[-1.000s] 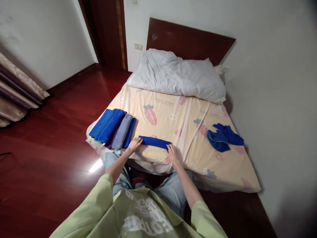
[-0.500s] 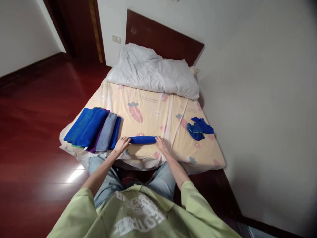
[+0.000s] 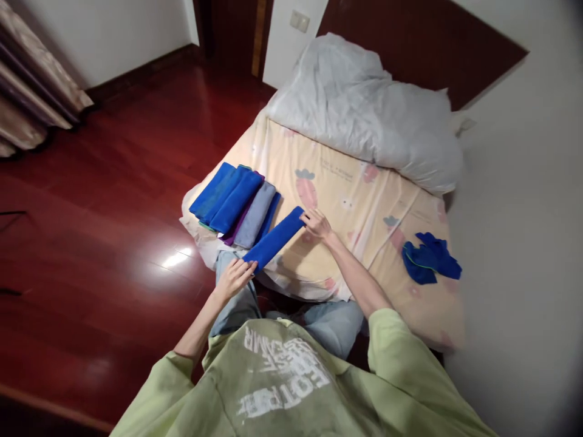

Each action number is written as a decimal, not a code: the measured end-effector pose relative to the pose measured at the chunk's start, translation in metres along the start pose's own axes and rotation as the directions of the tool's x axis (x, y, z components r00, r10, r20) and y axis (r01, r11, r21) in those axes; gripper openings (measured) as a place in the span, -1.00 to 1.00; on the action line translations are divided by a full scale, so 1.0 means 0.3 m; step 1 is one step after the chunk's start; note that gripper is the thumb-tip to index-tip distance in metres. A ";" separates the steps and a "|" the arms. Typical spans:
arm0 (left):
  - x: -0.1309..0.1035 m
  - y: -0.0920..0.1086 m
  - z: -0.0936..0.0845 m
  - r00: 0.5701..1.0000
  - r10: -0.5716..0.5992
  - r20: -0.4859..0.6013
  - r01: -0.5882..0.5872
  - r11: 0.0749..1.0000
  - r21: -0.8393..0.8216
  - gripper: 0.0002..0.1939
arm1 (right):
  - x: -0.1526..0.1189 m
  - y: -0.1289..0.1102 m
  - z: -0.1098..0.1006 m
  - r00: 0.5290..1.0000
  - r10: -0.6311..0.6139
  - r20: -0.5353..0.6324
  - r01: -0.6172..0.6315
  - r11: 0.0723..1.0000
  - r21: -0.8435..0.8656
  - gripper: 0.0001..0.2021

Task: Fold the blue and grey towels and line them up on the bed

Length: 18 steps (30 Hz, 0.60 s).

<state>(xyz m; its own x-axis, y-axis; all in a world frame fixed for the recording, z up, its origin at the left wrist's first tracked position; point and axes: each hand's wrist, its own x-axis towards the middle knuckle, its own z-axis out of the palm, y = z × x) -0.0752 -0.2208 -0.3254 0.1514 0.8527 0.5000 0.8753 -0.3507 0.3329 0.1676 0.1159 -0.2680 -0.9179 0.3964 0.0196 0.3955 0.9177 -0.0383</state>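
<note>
A folded blue towel (image 3: 276, 241) is stretched slantwise between my two hands, above the front of the bed. My left hand (image 3: 235, 277) grips its near end, close to my knee. At its far end, my right hand (image 3: 317, 224) pinches the other edge. Just beyond it lies a row of folded towels (image 3: 237, 200), overlapping, in blue, purple and grey-blue. The held towel sits close beside the last blue one in that row. Over on the right of the bed, crumpled blue cloths (image 3: 428, 258) with a green edge lie in a loose heap.
The bed's patterned sheet (image 3: 350, 237) spreads beneath the towels. A bunched white quilt (image 3: 364, 115) lies by the dark headboard (image 3: 419, 48). Wall (image 3: 514, 243) borders the right side, red wooden floor (image 3: 127, 200) the left. A curtain (image 3: 36, 91) hangs at far left.
The towel has been lifted from the sheet and turned from level to slanted, moving left toward the row. Both hands still hold its ends. My view has swung left.
</note>
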 end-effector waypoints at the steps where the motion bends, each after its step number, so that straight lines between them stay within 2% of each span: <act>1: 0.008 -0.025 -0.019 1.000 -0.014 -0.019 0.014 1.000 0.028 -0.64 | 0.087 0.000 -0.010 0.999 -0.020 -0.046 0.019 1.000 -0.010 -0.66; 5: 0.049 -0.140 -0.059 0.995 -0.055 -0.088 0.067 0.989 0.135 -0.64 | 0.404 -0.012 -0.032 0.979 -0.119 -0.164 0.110 0.992 -0.058 -0.63; 8: 0.070 -0.216 -0.053 0.987 -0.076 -0.141 0.101 0.979 0.178 -0.63 | 0.565 -0.025 -0.021 0.972 -0.170 -0.160 0.155 0.983 -0.100 -0.63; 12: 0.086 -0.268 -0.016 0.982 -0.148 -0.117 0.163 0.978 0.130 -0.61 | 0.669 -0.039 0.019 0.975 -0.178 -0.133 0.157 0.975 -0.155 -0.64; 18: 0.087 -0.292 0.052 0.973 -0.210 -0.091 0.223 0.962 0.155 -0.64 | 0.708 -0.069 0.087 0.981 -0.154 -0.115 0.135 0.978 -0.160 -0.68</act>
<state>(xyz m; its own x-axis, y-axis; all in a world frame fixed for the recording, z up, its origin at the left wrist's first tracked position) -0.1406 -0.1618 -0.3541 -0.0788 0.8684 0.4896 0.9474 -0.0876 0.3077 -0.0365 0.1804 -0.2890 -0.9580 0.2504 0.1397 0.2679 0.9553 0.1249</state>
